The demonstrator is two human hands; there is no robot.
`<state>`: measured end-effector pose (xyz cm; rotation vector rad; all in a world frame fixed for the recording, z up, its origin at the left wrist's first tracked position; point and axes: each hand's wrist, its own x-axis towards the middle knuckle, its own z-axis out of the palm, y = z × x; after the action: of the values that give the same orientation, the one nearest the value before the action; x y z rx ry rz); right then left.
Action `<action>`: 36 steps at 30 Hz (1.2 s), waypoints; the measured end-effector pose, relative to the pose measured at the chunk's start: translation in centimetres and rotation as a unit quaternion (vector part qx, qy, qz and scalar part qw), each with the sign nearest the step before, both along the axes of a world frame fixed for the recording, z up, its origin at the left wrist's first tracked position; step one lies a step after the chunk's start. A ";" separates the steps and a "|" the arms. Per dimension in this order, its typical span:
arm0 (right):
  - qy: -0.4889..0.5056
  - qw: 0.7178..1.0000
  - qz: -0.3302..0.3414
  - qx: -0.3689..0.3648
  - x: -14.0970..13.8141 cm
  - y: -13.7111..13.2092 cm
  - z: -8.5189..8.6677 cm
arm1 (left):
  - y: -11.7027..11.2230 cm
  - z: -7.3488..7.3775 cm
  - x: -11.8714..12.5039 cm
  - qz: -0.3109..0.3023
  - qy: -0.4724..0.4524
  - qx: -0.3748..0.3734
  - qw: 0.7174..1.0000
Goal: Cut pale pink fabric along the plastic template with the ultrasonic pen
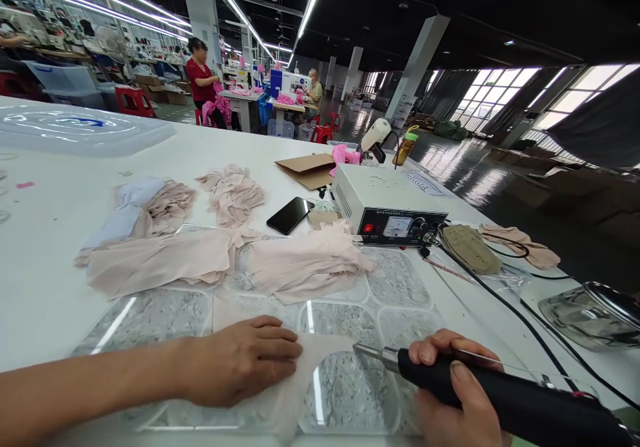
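My left hand (245,360) lies palm down with its fingers stretched out, pressing a thin, pale pink fabric piece (327,345) onto a glossy grey marble-patterned mat (345,393). In my right hand (463,383) is a thick black corded hand tool (520,393) with a tapered metal tip, fingers wrapped around its handle. The tip points left and meets the end of a narrow strip of the fabric, just right of my left fingers. Just beyond my hands, two piles of pale pink fabric pieces (165,260) (305,260) lie on the mat's far part.
A control box (390,200) with a meter and cable stands behind the mat, a black phone (290,215) beside it. At right are a glass jar (590,313) and black cables. More fabric bundles (233,193) lie farther back. Co-workers (203,77) sit beyond the table.
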<state>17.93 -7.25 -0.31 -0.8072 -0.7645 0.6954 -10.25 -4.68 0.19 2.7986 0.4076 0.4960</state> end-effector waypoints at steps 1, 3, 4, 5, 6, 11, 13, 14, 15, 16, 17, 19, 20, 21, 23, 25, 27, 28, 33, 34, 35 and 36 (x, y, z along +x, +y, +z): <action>-0.004 1.000 0.002 -0.005 0.2 -0.1 0.0 | 0.3 0.1 -0.1 -0.007 0.001 -0.010 1.000; -0.008 1.000 0.006 -0.018 0.5 -0.4 -0.1 | 0.8 0.4 -0.2 -0.013 -0.003 -0.022 1.000; -0.007 1.000 0.010 -0.023 0.6 -0.5 -0.1 | 0.8 0.5 -0.2 -0.009 -0.004 -0.024 1.000; -0.007 1.000 0.014 -0.025 0.7 -0.5 -0.2 | 0.7 0.6 -0.1 0.000 -0.007 -0.023 1.000; -0.005 1.000 0.018 -0.025 0.8 -0.5 -0.3 | 0.4 0.7 0.1 0.015 -0.008 -0.021 1.000; 0.000 0.999 0.024 -0.023 0.8 -0.6 -0.5 | -1.2 0.1 0.6 0.076 0.000 -0.001 0.997; 0.000 0.999 0.023 -0.030 0.7 -0.8 -0.3 | -1.1 -0.3 0.4 0.073 0.007 0.012 0.997; -0.002 0.999 0.025 -0.032 0.7 -1.0 -0.2 | -0.8 -0.3 0.2 0.065 0.010 0.017 0.998; -0.005 0.999 0.028 -0.034 0.6 -1.2 0.0 | -0.4 -0.3 0.0 0.056 0.012 0.020 0.998; -0.009 0.999 0.033 -0.036 0.6 -1.5 0.2 | -0.1 -0.1 -0.1 0.049 0.011 0.024 0.998; -0.012 0.998 0.041 -0.040 0.5 -1.7 0.3 | 0.2 0.1 -0.2 0.046 0.008 0.028 0.999; -0.016 0.997 0.058 -0.044 0.4 -2.1 0.6 | 0.3 0.6 0.1 0.052 -0.002 0.033 0.998; -0.014 0.997 0.060 -0.041 0.3 -2.2 0.7 | 0.1 0.8 0.4 0.062 -0.005 0.033 0.998; -0.011 0.998 0.057 -0.033 0.1 -2.2 0.7 | -0.3 0.9 0.8 0.072 -0.006 0.032 0.997; -0.008 0.999 0.043 -0.009 0.0 -2.2 0.5 | -1.0 0.7 1.5 0.095 -0.003 0.033 0.995; -0.011 0.999 0.040 0.002 -0.1 -2.1 0.3 | -1.4 0.3 1.8 0.105 0.001 0.042 0.994; -0.016 0.998 0.054 -0.008 0.0 -2.2 0.0 | -1.1 -0.2 1.7 0.096 0.010 0.060 0.994; -0.016 0.998 0.062 -0.017 0.1 -2.5 -0.1 | -0.7 -0.3 1.4 0.085 0.018 0.071 0.994; -0.028 0.992 0.119 -0.027 0.2 -4.0 -0.3 | 1.2 0.4 0.0 0.017 0.068 0.080 0.994; -0.030 0.992 0.124 -0.020 0.2 -4.2 -0.3 | 1.2 0.6 0.0 0.016 0.067 0.071 0.995; -0.027 0.992 0.124 -0.012 0.1 -4.3 -0.3 | 1.0 0.8 0.1 0.020 0.060 0.064 0.996; -0.021 0.992 0.121 -0.001 0.0 -4.3 -0.3 | 0.8 0.8 0.2 0.029 0.048 0.059 0.997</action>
<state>17.89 -11.53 -0.58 -0.7403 -0.9093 0.8977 -10.00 -3.90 1.02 2.9402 0.4963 0.4105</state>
